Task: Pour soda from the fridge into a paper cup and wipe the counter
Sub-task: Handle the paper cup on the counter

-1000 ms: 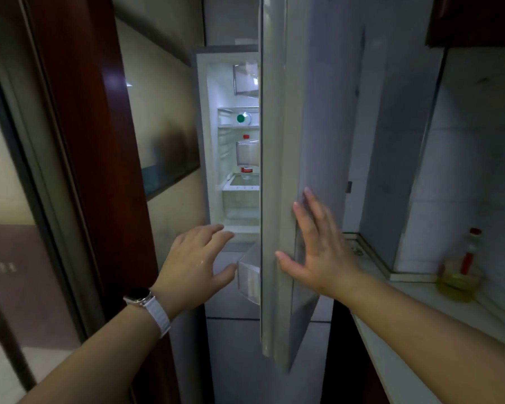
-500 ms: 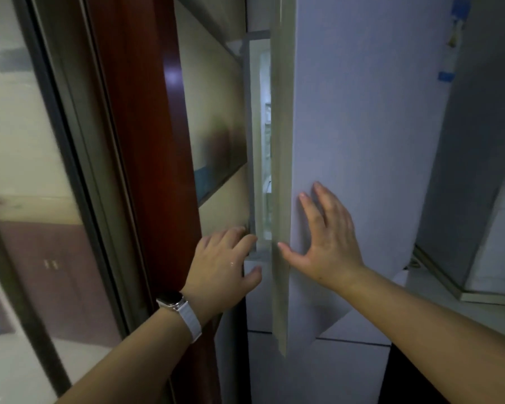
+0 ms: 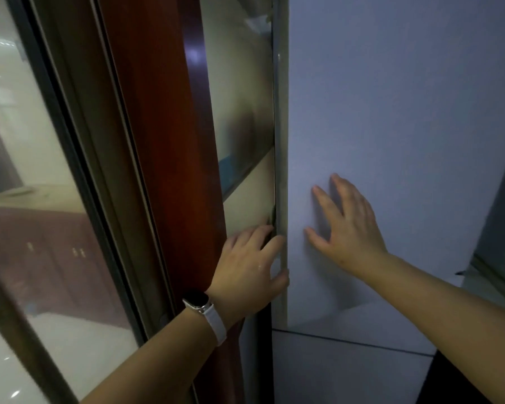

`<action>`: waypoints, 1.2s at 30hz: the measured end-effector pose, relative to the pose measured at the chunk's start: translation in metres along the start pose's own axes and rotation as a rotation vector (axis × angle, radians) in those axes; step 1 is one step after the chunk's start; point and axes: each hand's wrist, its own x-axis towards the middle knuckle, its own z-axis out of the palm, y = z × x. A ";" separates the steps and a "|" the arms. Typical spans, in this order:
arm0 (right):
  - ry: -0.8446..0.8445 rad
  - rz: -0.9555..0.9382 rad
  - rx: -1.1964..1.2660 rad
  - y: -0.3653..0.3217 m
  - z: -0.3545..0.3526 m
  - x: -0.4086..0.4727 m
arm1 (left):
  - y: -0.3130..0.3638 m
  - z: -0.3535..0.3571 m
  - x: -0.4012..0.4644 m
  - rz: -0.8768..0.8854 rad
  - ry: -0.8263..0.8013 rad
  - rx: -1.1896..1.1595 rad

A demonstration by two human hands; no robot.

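Your right hand (image 3: 349, 225) lies flat against the front of the pale grey-white fridge door (image 3: 391, 126), fingers straight and slightly spread, pointing up and to the left, the forearm reaching in from the lower right. Your left hand (image 3: 252, 265) sits at the door's left edge (image 3: 281, 170): the fingers curl round behind that edge and the thumb rests on its face lower down, so the hand grips the edge. A dark-faced watch on a white strap (image 3: 206, 312) circles your left wrist.

The fingertips of your left hand are hidden behind the door edge. The fridge's inside is covered by the door, so the soda cannot be seen. A reddish-brown wooden door frame (image 3: 161, 141) stands just left of the fridge, with blurred glass panels (image 3: 35, 170) beyond it. The lower fridge panel (image 3: 347, 371) is cut off by the picture's bottom edge.
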 end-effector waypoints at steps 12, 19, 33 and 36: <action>0.111 -0.213 -0.029 0.074 0.069 0.040 | 0.001 0.054 0.062 -0.083 -0.035 0.066; 0.158 -0.262 -0.060 0.091 0.096 0.065 | 0.000 0.079 0.094 -0.124 -0.078 0.104; 0.029 -0.316 -0.148 0.121 0.139 0.103 | 0.002 0.110 0.131 -0.200 -0.109 0.090; -0.024 -0.332 -0.160 0.128 0.143 0.111 | 0.003 0.112 0.132 -0.220 -0.107 0.089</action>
